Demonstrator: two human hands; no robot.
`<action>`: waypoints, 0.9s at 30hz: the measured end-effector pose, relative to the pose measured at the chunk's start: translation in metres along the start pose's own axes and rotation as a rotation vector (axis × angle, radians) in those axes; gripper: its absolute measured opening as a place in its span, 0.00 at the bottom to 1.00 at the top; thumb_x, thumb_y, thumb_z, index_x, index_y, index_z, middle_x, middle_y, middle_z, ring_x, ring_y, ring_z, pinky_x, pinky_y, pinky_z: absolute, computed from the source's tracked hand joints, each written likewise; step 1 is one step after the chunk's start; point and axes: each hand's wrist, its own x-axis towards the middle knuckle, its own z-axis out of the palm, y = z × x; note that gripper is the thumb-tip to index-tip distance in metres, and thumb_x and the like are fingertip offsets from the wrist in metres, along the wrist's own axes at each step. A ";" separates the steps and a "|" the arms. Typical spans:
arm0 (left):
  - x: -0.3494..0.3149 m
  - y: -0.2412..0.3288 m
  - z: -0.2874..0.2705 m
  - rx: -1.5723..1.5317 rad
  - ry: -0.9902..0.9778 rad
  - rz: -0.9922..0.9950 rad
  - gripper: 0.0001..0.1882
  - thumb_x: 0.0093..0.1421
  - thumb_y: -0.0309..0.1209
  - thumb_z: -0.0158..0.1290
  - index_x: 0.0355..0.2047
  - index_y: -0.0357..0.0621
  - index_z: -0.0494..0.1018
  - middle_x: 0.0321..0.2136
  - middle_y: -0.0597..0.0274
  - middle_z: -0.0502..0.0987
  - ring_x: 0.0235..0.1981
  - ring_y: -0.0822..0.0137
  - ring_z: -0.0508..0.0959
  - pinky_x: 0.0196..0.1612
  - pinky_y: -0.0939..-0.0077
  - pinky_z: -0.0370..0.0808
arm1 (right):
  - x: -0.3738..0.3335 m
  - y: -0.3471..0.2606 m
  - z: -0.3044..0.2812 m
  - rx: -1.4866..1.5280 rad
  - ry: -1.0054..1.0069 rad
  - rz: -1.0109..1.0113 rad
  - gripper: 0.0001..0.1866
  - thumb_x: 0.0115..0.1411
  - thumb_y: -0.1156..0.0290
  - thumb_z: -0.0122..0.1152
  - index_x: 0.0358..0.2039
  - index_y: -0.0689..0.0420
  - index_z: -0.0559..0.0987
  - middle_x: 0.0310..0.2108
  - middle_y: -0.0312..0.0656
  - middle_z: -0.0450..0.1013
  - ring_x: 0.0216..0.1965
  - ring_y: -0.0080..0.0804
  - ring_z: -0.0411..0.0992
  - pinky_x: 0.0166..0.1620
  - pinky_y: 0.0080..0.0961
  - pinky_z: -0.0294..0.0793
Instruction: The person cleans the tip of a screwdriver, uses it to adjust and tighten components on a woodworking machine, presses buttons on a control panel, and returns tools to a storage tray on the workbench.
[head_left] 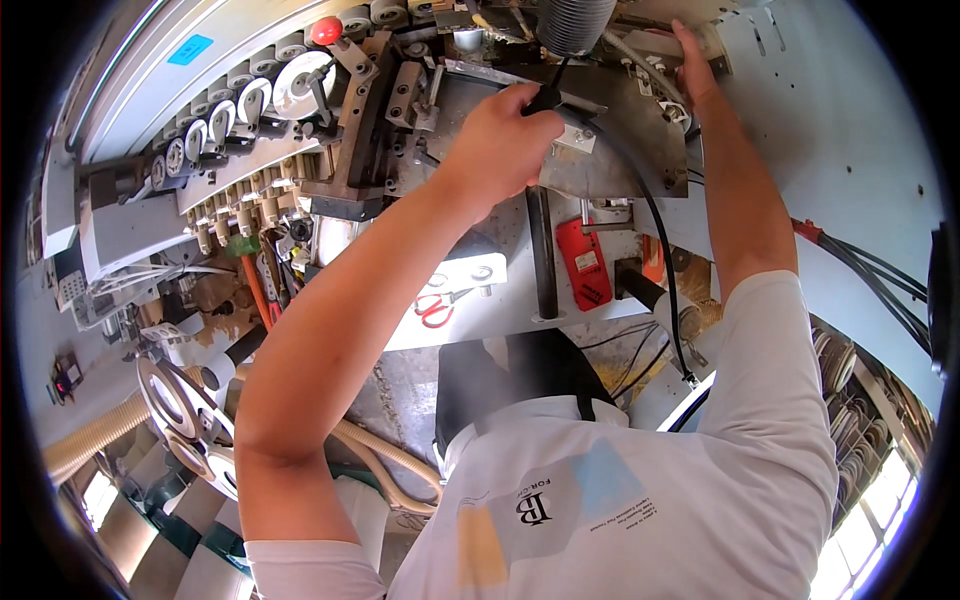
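1. Black-handled tool (pixel 545 98) sits in left hand (pixel 500 140); fist clenched round the handle, thin dark shaft poking up toward the ribbed grey hose (pixel 575 22) at top centre; a black cable (pixel 660 250) shows just beside the fist and curves down the machine front.
2. Tool tip meets the machine at the edge of a bare metal plate (pixel 620 150), upper middle of view; can't tell exactly what it bites on, hand hides it.
3. Right hand (pixel 695 65) is up at top right, fingers stretched and pressed on a pale machine part (pixel 655 45) next to the plate; whether it grips or just steadies, can't tell; nothing loose seen in it.
4. Both forearms rise from the lower edge; white t-shirt (pixel 640 480) fills the bottom of frame.
5. Left of the hands: row of white rollers (pixel 240 105) along a slanted rail; red knob (pixel 326 30) above them.
6. Below the plate: red flat block (pixel 584 265) w/ a dark bar (pixel 541 250) beside it; red-handled scissors (pixel 433 305) lie on a pale ledge near the left forearm.
7. Lower left: tan flex duct (pixel 90 440) and round metal discs (pixel 170 395), well apart from both hands.
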 end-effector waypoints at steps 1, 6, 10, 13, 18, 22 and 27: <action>0.001 0.002 0.001 -0.005 -0.007 -0.004 0.36 0.60 0.29 0.54 0.69 0.35 0.60 0.28 0.62 0.71 0.17 0.75 0.67 0.16 0.77 0.57 | 0.001 0.002 0.002 -0.006 0.102 -0.036 0.39 0.57 0.31 0.58 0.61 0.43 0.73 0.56 0.34 0.73 0.53 0.29 0.72 0.55 0.29 0.69; -0.013 0.008 0.004 -0.024 -0.015 0.002 0.37 0.60 0.29 0.54 0.69 0.34 0.60 0.28 0.63 0.70 0.17 0.75 0.67 0.17 0.78 0.56 | -0.003 0.000 0.009 -0.072 0.267 -0.067 0.37 0.59 0.31 0.54 0.59 0.44 0.76 0.56 0.35 0.74 0.54 0.31 0.71 0.57 0.34 0.68; -0.013 0.008 0.004 -0.019 -0.007 -0.002 0.37 0.61 0.29 0.54 0.70 0.33 0.58 0.29 0.62 0.70 0.17 0.75 0.67 0.17 0.78 0.56 | 0.003 0.003 0.003 -0.098 0.212 -0.077 0.35 0.60 0.32 0.52 0.57 0.43 0.79 0.56 0.33 0.75 0.54 0.29 0.70 0.57 0.32 0.66; -0.015 0.009 0.004 -0.021 -0.019 -0.001 0.37 0.61 0.29 0.54 0.70 0.33 0.58 0.29 0.62 0.70 0.17 0.75 0.67 0.17 0.78 0.56 | 0.006 0.006 -0.002 -0.109 0.191 -0.084 0.34 0.61 0.32 0.50 0.55 0.43 0.82 0.55 0.32 0.76 0.54 0.28 0.68 0.57 0.30 0.65; -0.015 0.006 0.004 -0.025 -0.024 0.002 0.36 0.62 0.29 0.54 0.70 0.34 0.59 0.28 0.62 0.70 0.16 0.76 0.66 0.17 0.78 0.56 | 0.005 0.002 -0.002 -0.075 0.046 -0.107 0.33 0.62 0.33 0.48 0.55 0.43 0.81 0.56 0.32 0.74 0.54 0.30 0.66 0.58 0.31 0.63; -0.016 0.007 0.005 -0.067 0.017 -0.033 0.34 0.62 0.30 0.55 0.69 0.35 0.61 0.28 0.63 0.70 0.16 0.76 0.66 0.16 0.78 0.55 | -0.002 -0.004 0.009 -0.122 0.154 -0.069 0.36 0.62 0.31 0.48 0.61 0.42 0.72 0.63 0.36 0.64 0.60 0.37 0.58 0.62 0.39 0.56; -0.057 -0.002 0.014 -0.022 0.008 0.006 0.32 0.64 0.28 0.53 0.69 0.39 0.62 0.34 0.62 0.74 0.17 0.78 0.67 0.16 0.82 0.58 | -0.026 -0.023 0.023 -0.208 0.237 0.009 0.43 0.61 0.29 0.48 0.69 0.42 0.62 0.70 0.40 0.51 0.69 0.47 0.48 0.67 0.49 0.48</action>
